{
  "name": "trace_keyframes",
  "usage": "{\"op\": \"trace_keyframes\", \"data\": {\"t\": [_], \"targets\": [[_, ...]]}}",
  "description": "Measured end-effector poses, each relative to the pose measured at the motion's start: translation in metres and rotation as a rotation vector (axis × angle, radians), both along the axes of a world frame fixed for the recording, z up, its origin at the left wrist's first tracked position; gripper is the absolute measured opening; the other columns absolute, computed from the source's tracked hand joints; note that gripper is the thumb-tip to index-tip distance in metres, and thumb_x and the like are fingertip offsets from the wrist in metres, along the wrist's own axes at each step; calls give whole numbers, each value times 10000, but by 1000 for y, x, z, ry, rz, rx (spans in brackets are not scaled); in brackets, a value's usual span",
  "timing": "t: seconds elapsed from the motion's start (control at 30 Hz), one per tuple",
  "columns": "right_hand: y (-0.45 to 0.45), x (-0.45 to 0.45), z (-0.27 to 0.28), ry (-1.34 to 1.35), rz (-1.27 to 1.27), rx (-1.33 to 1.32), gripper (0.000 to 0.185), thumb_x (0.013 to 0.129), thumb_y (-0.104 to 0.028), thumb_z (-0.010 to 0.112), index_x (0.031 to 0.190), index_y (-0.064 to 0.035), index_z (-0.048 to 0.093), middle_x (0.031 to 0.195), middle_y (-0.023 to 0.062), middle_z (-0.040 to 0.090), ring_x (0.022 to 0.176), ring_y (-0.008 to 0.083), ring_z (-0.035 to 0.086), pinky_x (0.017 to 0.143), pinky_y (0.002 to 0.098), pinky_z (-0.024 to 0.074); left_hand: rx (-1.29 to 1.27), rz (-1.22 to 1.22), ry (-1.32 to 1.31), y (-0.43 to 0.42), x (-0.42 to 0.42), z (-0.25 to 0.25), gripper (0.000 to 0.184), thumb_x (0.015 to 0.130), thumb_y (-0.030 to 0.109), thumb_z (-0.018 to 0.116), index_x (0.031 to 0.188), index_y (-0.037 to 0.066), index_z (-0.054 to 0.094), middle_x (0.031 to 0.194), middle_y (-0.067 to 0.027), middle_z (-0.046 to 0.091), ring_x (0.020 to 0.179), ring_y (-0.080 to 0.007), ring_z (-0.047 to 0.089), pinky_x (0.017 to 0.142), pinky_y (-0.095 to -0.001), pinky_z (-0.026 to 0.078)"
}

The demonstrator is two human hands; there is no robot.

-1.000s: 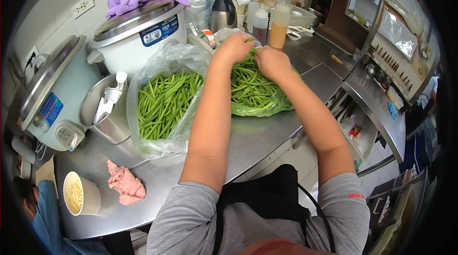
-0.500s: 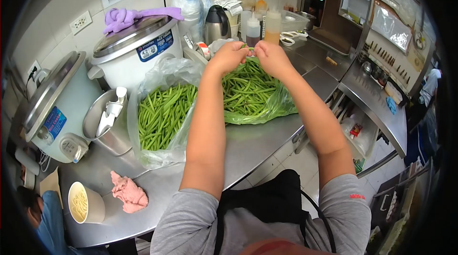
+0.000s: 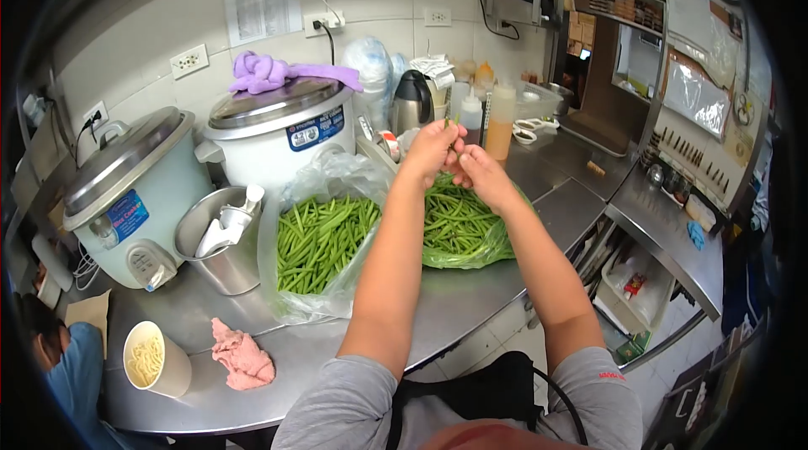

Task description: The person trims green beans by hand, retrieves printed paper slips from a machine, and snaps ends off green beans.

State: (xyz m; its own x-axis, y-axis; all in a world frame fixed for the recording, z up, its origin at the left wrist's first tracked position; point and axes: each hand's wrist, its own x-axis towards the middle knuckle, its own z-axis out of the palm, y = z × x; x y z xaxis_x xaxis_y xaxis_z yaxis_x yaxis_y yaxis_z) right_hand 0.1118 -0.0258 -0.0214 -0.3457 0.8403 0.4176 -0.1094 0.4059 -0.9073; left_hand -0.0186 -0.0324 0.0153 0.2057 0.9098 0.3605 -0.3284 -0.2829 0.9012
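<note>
Above the right-hand bag, my left hand [image 3: 436,152] pinches a green bean [image 3: 455,127], its tip poking up past the fingers. Close against it, my right hand [image 3: 483,175] is closed too, fingertips pinched at the lower part of the bean, which the fingers mostly hide. Beneath them lies a clear plastic bag of green beans [image 3: 459,227], partly covered by my forearms. Left of my left forearm sits a second open bag of green beans [image 3: 324,244], filled near its top.
Two rice cookers [image 3: 139,197] stand along the wall, beside a metal pot [image 3: 220,239] holding a white utensil. A paper cup [image 3: 160,362] and a pink cloth [image 3: 242,355] lie at front left. Squeeze bottles [image 3: 501,120] and a thermos jug [image 3: 411,102] stand behind. A person's blue sleeve [image 3: 80,383] shows lower left.
The camera view has tilted up and shifted left. My hands have turned, the left now above the right, and the bean points upward instead of lying level between them.
</note>
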Motion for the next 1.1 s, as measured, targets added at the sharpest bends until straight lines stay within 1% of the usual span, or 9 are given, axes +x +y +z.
{"op": "trace_keyframes", "data": {"t": [0.33, 0.4, 0.43, 0.47, 0.53, 0.63, 0.8, 1.0, 1.1], "targets": [[2, 2, 7, -203, -84, 64, 211, 789, -197, 464, 701, -14, 525, 597, 33, 507, 521, 72, 481, 463, 209, 385, -28, 68, -176, -5, -8, 7, 148, 833, 197, 398, 808, 68, 464, 594, 10, 464, 418, -60, 369, 349, -185, 264], [24, 3, 0, -408, -401, 374, 233, 783, -190, 407, 707, -11, 536, 679, 151, 558, 652, 270, 549, 592, 352, 423, 8, 68, -104, -4, -4, 6, 141, 827, 188, 399, 811, 64, 465, 597, 9, 466, 428, -61, 378, 357, -186, 272], [27, 3, 3, -397, -464, 345, 239, 781, -189, 393, 716, -12, 540, 753, 181, 558, 738, 341, 529, 659, 392, 407, 41, 45, -47, -6, -1, 7, 140, 819, 183, 406, 805, 59, 468, 609, 3, 476, 447, -62, 388, 370, -182, 282], [32, 5, 4, -357, -464, 329, 227, 782, -177, 392, 717, -11, 532, 681, 141, 555, 652, 275, 537, 594, 350, 418, 46, 48, 2, -8, 2, 7, 135, 821, 188, 411, 800, 69, 469, 613, 5, 485, 450, -58, 387, 376, -175, 277], [14, 3, 23, -78, -309, -104, 207, 781, -154, 383, 728, -15, 526, 605, 71, 508, 548, 189, 492, 520, 294, 406, 72, 55, 99, -9, 9, 7, 126, 824, 198, 421, 790, 89, 471, 621, 9, 502, 457, -52, 385, 387, -163, 268], [12, -2, 22, 41, -285, -124, 170, 768, -145, 385, 709, -28, 494, 557, 12, 428, 484, 114, 416, 450, 241, 356, 105, 93, 151, -7, 11, 6, 107, 797, 185, 436, 769, 91, 480, 628, 8, 516, 489, -42, 390, 388, -154, 259], [12, -10, 21, 228, -121, -324, 135, 745, -151, 387, 639, -70, 404, 515, 4, 375, 450, 112, 370, 416, 258, 290, 160, 197, 260, -7, 10, 8, 100, 786, 181, 437, 758, 97, 484, 627, 18, 503, 540, -44, 393, 438, -166, 282], [-6, -14, 31, 670, 273, -377, 160, 746, -149, 379, 598, -98, 348, 479, -8, 315, 426, 114, 316, 433, 258, 278, 81, -3, -92, -16, -5, 16, 114, 795, 201, 453, 758, 95, 467, 586, 24, 458, 548, -75, 408, 468, -200, 304], [-20, -11, 30, 696, 424, -262, 187, 747, -156, 364, 571, -105, 324, 462, -15, 277, 407, 112, 287, 424, 254, 265, 104, 227, 0, -4, -10, 8, 117, 795, 200, 459, 755, 89, 460, 558, 19, 432, 552, -99, 427, 473, -222, 312]]}}
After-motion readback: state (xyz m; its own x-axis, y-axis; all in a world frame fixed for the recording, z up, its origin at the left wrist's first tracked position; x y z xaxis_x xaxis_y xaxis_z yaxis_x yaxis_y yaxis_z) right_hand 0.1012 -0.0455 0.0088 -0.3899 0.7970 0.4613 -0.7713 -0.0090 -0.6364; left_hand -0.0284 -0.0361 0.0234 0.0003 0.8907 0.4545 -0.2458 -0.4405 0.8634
